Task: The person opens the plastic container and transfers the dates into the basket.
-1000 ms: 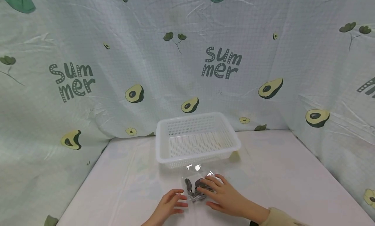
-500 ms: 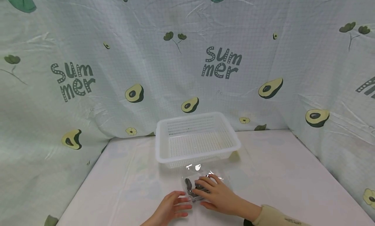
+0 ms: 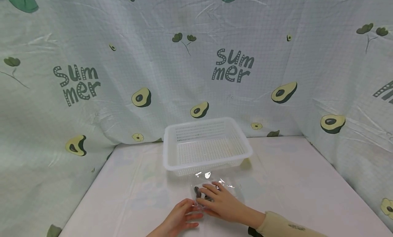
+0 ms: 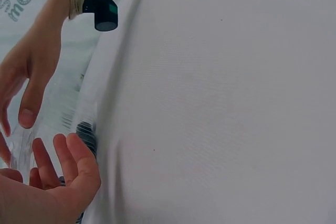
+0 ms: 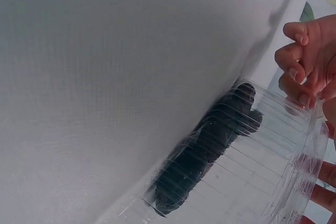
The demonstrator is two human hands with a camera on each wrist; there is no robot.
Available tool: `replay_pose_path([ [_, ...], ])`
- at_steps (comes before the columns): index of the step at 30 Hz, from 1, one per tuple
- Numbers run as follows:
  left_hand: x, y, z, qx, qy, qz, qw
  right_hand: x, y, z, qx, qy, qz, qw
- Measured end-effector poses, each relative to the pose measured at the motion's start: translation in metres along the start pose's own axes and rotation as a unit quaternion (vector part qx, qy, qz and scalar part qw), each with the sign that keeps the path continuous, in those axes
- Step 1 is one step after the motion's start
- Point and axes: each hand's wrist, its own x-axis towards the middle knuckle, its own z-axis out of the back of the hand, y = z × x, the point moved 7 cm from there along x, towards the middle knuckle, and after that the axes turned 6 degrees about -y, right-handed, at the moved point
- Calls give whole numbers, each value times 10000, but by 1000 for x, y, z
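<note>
A clear ribbed plastic box (image 5: 273,145) holds several dark, elongated things (image 5: 212,140), whose kind I cannot tell. In the head view the box (image 3: 234,189) lies in front of the basket, with glare on its lid. My right hand (image 3: 225,204) spreads its fingers over the top, hiding much of the contents. At the near left corner is my left hand (image 3: 181,218), its fingertips right at the edge and its lower fingers loosely bent. The left wrist view shows the left hand (image 4: 58,187) below the right thumb (image 4: 29,116), with clear plastic between them.
Behind the box stands a white perforated basket (image 3: 207,165) on the pale table cover (image 3: 144,192). A curtain (image 3: 184,70) printed with avocados and lettering hangs at the back and sides. A black device (image 4: 102,11) is worn on the right wrist.
My right hand has slid left across the box toward its near left corner. The left hand has shifted slightly right, up to that corner. Box and basket stay in place.
</note>
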Motion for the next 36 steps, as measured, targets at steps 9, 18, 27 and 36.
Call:
replay_pose_path([
  [9,4,0,0,-78,176,-190,9996,5,1,-2,-318,-236,391,9985],
  [18,7,0,1,-100,186,-129,9997,8,3,-3,-164,-299,617,9975],
  [27,12,0,0,80,235,-66,9997,6,6,-6,-294,-126,720,9969],
  [36,14,-5,-6,340,380,-238,9984,0,8,-3,-262,-303,668,9970],
])
